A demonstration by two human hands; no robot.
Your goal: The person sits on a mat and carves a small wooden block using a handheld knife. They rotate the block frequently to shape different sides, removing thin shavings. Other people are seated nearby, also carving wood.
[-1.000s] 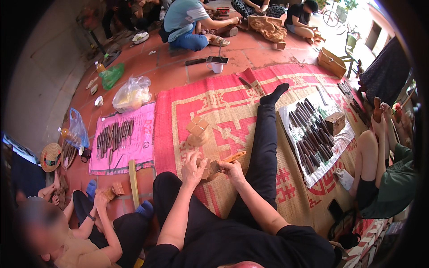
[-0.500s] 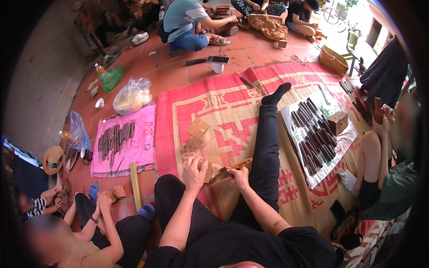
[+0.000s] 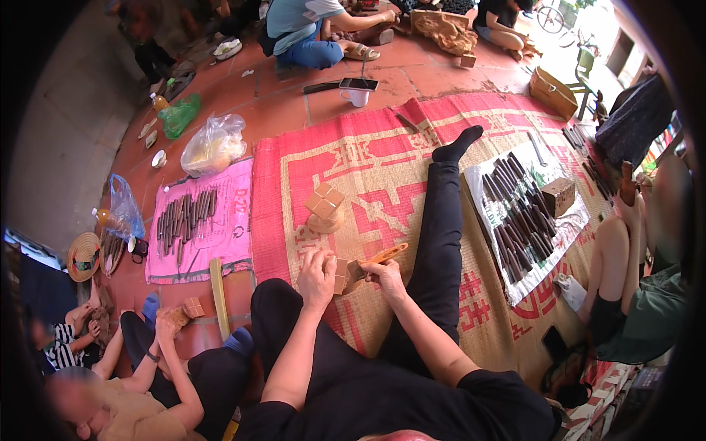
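My left hand (image 3: 318,279) grips a light-brown wooden block (image 3: 341,275) low over the mat, between my legs. In my right hand (image 3: 384,276) is a flat brush (image 3: 387,253) with an orange-brown handle that points up and right. Its dark bristle end meets or nearly touches the right side of the block; exact contact is too small to tell. Beyond my hands, a second wooden block (image 3: 324,200) rests at a round pale wooden piece (image 3: 326,221) on the mat.
A patterned red and straw mat (image 3: 294,147) lies under me. Rows of dark-handled tools lie on a white sheet (image 3: 515,290) at right and a pink sheet (image 3: 239,213) at left. A cup with a phone (image 3: 358,92) stands ahead. Co-workers sit left, right and far ahead.
The brush has swung up and left, its handle now higher and its bristle end closer against the block. My left hand still holds the block. The whole view has shifted slightly.
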